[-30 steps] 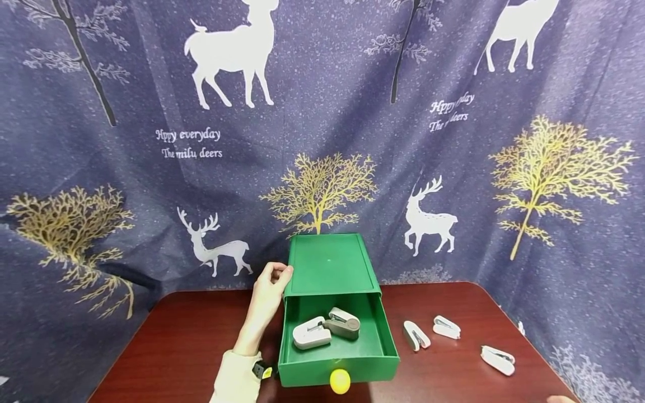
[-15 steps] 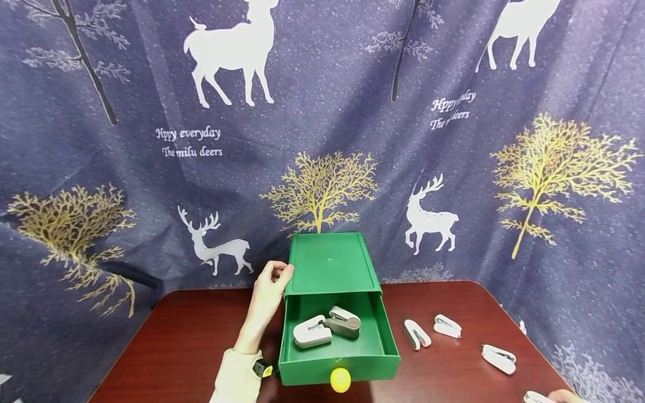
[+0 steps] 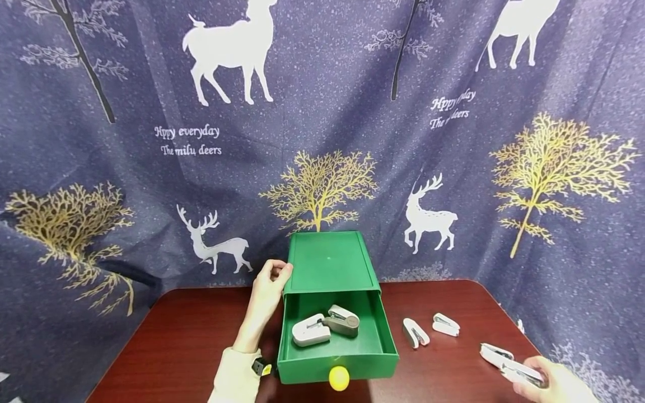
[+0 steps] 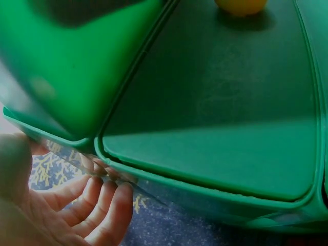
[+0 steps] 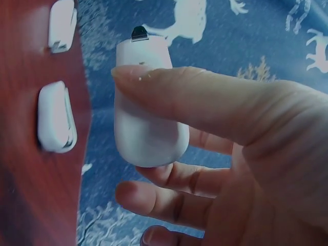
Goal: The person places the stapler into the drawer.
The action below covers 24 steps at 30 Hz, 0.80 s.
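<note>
Pinching a white stapler (image 5: pixel 151 128) above the desk (image 3: pixel 201 336), the right hand (image 3: pixel 556 382) hung near a second stapler (image 3: pixel 491 354), while the left hand (image 3: pixel 267 290), fingers loosely bent, touched the green box (image 3: pixel 330 260), whose drawer (image 3: pixel 302 373) held two more.

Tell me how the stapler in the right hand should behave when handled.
The white stapler is probably stiff: its shell shows no dent in the grip. Being small within the right hand, it is likely light. Its smooth, rounded surface might be slippery.
</note>
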{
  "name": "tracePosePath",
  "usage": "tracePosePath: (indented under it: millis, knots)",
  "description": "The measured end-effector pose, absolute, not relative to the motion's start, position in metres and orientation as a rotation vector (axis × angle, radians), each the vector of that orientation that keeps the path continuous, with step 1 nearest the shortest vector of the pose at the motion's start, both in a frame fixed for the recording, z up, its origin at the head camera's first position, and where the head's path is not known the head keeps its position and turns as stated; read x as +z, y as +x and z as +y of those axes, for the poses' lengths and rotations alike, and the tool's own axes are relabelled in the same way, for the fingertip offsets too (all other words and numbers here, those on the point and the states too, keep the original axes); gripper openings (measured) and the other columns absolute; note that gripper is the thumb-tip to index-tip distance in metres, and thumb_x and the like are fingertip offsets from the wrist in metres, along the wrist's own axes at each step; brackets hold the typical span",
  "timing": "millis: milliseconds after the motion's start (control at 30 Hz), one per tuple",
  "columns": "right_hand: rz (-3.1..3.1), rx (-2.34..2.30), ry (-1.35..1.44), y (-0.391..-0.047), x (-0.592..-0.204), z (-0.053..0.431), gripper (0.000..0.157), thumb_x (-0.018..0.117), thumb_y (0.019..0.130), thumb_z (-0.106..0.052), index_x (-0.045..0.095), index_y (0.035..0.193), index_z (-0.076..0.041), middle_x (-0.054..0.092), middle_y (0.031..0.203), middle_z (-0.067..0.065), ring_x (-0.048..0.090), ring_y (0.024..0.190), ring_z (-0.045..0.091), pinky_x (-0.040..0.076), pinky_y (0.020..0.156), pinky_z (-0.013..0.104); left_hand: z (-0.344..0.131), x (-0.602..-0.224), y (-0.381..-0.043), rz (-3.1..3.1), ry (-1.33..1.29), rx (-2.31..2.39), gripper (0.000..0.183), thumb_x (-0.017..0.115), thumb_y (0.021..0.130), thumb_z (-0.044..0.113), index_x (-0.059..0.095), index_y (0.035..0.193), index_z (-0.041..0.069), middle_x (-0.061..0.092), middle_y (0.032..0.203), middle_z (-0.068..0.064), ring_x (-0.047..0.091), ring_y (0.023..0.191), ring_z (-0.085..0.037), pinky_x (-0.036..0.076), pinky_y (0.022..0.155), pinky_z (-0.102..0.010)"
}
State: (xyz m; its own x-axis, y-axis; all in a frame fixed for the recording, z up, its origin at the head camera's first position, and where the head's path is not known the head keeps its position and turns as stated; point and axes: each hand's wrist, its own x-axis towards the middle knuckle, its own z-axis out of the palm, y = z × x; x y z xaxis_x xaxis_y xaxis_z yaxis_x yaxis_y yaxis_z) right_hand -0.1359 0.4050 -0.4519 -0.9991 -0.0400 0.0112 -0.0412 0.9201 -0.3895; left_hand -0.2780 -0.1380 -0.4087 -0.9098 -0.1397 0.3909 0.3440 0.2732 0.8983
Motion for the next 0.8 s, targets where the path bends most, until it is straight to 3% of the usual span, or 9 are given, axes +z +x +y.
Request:
tracePosePath:
  millis: [367,567,800]
  knots:
    - [-3.005,0.650,0.178,-0.131,-0.432,0.389,0.029,0.075,0.082,-0.021,0.061,0.100,-0.004,0.052,0.076,-0.005,0.041,0.061,0.000,0.039,0.054,0.027,-0.132,-0.411,-0.279,-2.151,-0.191,-1.701,0.023,0.067,0.094,0.032,0.064,0.103,0.011,0.057,0.080,-0.004,0.053,0.066,-0.017,0.044,0.057,-0.025]
    - [-2.803,0.694,0.256,-0.129,-0.431,0.375,0.025,0.079,0.075,-0.018,0.060,0.089,-0.009,0.041,0.063,-0.014,0.037,0.056,-0.001,0.033,0.049,0.025,-0.137,-0.411,-0.278,-2.164,-0.176,-1.668,0.023,0.067,0.094,0.032,0.064,0.103,0.011,0.057,0.080,-0.003,0.053,0.067,-0.017,0.043,0.058,-0.025]
    - [-2.747,0.678,0.214,-0.130,-0.416,0.355,0.027,0.083,0.073,-0.024,0.062,0.087,-0.016,0.049,0.068,-0.015,0.042,0.061,-0.001,0.036,0.053,0.027,-0.139,-0.410,-0.279,-2.166,-0.188,-1.666,0.023,0.067,0.094,0.032,0.064,0.105,0.011,0.058,0.081,-0.004,0.054,0.067,-0.019,0.045,0.058,-0.026]
